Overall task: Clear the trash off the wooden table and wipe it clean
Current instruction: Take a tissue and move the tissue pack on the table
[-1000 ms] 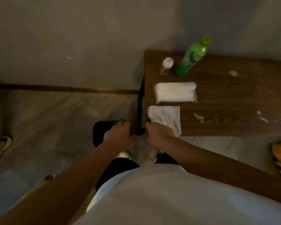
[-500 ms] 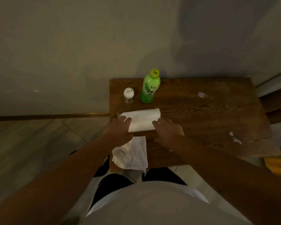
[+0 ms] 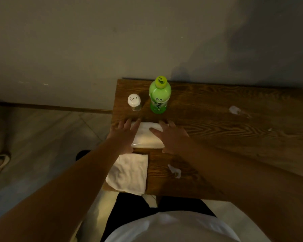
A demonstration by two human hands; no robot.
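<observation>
Trash scraps (image 3: 174, 170) are scattered on the tabletop (image 3: 217, 137), lower centre and right of frame. Tissue pack (image 3: 147, 137) at centre is flanked by left hand (image 3: 123, 135) and right hand (image 3: 171, 137), fingers spread, nothing pinched. Green bottle (image 3: 159, 96) and shaker (image 3: 134, 102), just beyond, could be toppled if the pack is pushed.

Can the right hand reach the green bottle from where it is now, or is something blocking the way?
Probably yes. The right hand lies flat on the tissue pack, and the green bottle stands upright just beyond its fingertips, with only bare wooden table between them. The shaker stands off to the left.
</observation>
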